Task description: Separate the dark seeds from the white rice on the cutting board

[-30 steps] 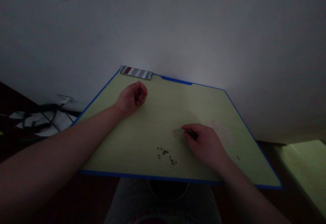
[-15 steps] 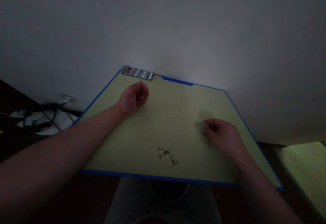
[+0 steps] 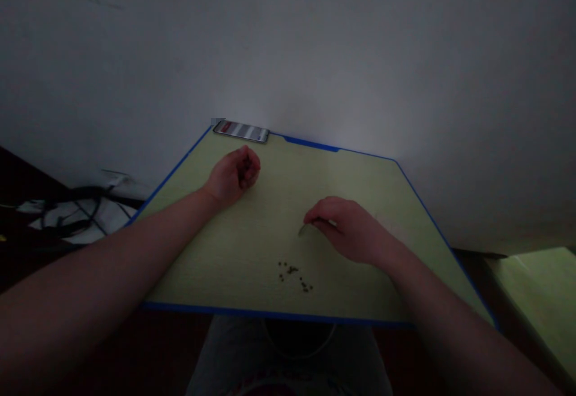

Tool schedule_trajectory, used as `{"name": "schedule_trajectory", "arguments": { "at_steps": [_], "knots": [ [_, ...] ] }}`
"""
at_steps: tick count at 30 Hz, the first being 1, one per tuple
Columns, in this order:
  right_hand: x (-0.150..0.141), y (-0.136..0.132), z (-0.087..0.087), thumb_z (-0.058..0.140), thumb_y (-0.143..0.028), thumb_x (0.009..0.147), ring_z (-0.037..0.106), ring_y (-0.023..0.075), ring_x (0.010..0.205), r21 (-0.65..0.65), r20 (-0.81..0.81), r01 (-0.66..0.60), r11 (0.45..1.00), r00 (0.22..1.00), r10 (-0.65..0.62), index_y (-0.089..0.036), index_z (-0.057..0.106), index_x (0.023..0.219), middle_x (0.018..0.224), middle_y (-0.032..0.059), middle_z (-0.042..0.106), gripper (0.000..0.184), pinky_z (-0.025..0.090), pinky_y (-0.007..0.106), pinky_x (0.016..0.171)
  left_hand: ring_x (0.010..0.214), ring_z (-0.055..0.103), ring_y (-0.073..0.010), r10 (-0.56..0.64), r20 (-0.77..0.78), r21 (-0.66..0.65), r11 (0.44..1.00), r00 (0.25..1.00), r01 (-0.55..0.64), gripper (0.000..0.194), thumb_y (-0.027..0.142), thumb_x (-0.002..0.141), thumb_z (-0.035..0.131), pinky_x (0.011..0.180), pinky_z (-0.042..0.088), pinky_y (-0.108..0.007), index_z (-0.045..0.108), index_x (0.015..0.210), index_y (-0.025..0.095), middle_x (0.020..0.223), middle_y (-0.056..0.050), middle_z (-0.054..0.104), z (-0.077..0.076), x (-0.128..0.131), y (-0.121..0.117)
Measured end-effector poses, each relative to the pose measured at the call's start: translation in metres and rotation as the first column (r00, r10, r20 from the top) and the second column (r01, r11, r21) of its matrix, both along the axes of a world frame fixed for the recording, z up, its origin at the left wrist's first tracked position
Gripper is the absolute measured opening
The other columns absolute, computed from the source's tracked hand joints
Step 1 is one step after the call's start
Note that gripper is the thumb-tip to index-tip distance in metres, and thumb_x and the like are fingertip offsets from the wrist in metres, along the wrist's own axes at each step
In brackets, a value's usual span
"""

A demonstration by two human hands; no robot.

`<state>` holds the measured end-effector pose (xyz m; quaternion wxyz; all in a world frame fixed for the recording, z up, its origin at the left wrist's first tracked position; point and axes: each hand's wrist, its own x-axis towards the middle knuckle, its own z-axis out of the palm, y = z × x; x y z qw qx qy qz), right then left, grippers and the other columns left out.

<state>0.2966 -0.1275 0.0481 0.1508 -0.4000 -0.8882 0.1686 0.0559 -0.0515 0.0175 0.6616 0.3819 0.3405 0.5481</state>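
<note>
My left hand [image 3: 233,173] rests on the pale green desk [image 3: 270,216] as a loose fist, fingers curled in, near the far left corner. My right hand [image 3: 346,228] hovers low over the middle of the desk, fingers pinched on a thin, small tool [image 3: 306,227] whose tip points left; I cannot make out what it is. A cluster of several small dark seeds [image 3: 294,275] lies on the desk just in front of that hand, near the front edge.
A phone [image 3: 241,131] with a lit screen lies at the desk's far edge against the grey wall. Dark cables [image 3: 67,213] lie on the floor to the left. Another green surface [image 3: 540,288] shows at the right. The desk has a blue rim.
My right hand swung out to the right, then came back left and now sits above the seeds. The clear flat piece it touched earlier is no longer visible. The left hand stayed put.
</note>
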Motion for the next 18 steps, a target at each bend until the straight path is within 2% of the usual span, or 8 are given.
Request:
{"name": "schedule_trajectory", "arguments": {
  "at_steps": [3, 7, 10, 13, 16, 18],
  "knots": [
    [-0.009, 0.0, -0.004, 0.055, -0.002, 0.082, 0.068, 0.0171, 0.087, -0.051, 0.067, 0.02, 0.999, 0.998, -0.017, -0.02, 0.074, 0.094, 0.092, 0.0033, 0.075, 0.028, 0.051, 0.03, 0.082, 0.033, 0.03, -0.006, 0.005, 0.006, 0.001, 1.0, 1.0, -0.005, 0.049, 0.041, 0.095, 0.039, 0.036, 0.02, -0.02, 0.053, 0.056, 0.016, 0.04, 0.003, 0.035, 0.0, 0.0, 0.001],
    [-0.013, -0.001, -0.011, 0.054, -0.005, 0.083, 0.069, 0.019, 0.09, -0.021, 0.073, 0.163, 0.986, 0.984, -0.161, -0.02, 0.074, 0.099, 0.098, 0.0051, 0.076, 0.029, 0.051, 0.031, 0.082, 0.033, 0.031, -0.0057, -0.002, 0.005, -0.013, 1.0, 1.0, 0.002, 0.049, 0.044, 0.094, 0.041, 0.035, 0.02, -0.019, 0.051, 0.055, 0.016, 0.041, 0.003, 0.035, 0.0, 0.0, 0.001],
    [-0.003, 0.002, -0.015, 0.054, -0.009, 0.084, 0.07, 0.0214, 0.086, 0.011, 0.075, 0.291, 0.957, 0.954, -0.291, -0.019, 0.074, 0.098, 0.094, 0.0075, 0.076, 0.027, 0.052, 0.034, 0.079, 0.032, 0.03, -0.0055, -0.002, 0.008, -0.005, 1.0, 1.0, 0.002, 0.049, 0.046, 0.094, 0.042, 0.035, 0.02, -0.019, 0.051, 0.056, 0.017, 0.041, 0.004, 0.034, 0.0, 0.0, 0.001],
    [0.017, 0.005, -0.011, 0.056, -0.011, 0.083, 0.07, 0.0204, 0.073, 0.014, 0.072, 0.376, 0.926, 0.924, -0.376, -0.017, 0.074, 0.099, 0.083, 0.0067, 0.076, 0.025, 0.053, 0.032, 0.07, 0.033, 0.03, -0.0057, 0.002, -0.001, 0.012, 1.0, 1.0, -0.002, 0.049, 0.045, 0.094, 0.041, 0.036, 0.021, -0.02, 0.052, 0.055, 0.017, 0.041, 0.003, 0.035, -0.001, 0.0, 0.002],
    [0.03, 0.006, 0.004, 0.059, -0.016, 0.085, 0.069, 0.0176, 0.066, 0.001, 0.006, 0.361, 0.933, 0.933, -0.361, -0.018, 0.073, 0.109, 0.08, 0.0036, 0.077, 0.028, 0.053, 0.029, 0.062, 0.033, 0.03, -0.0062, 0.001, -0.008, 0.027, 1.0, 1.0, -0.001, 0.049, 0.043, 0.094, 0.04, 0.035, 0.02, -0.02, 0.053, 0.055, 0.016, 0.04, 0.003, 0.035, -0.001, 0.0, 0.002],
    [0.029, 0.007, 0.015, 0.059, -0.018, 0.086, 0.071, 0.0173, 0.074, 0.068, -0.077, 0.264, 0.962, 0.963, -0.259, -0.021, 0.074, 0.108, 0.088, 0.0026, 0.078, 0.027, 0.054, 0.029, 0.066, 0.033, 0.03, -0.0064, 0.004, -0.005, 0.034, 0.999, 1.0, -0.004, 0.05, 0.043, 0.094, 0.038, 0.035, 0.02, -0.02, 0.054, 0.055, 0.016, 0.04, 0.002, 0.035, -0.001, 0.0, 0.002]
  ]
}}
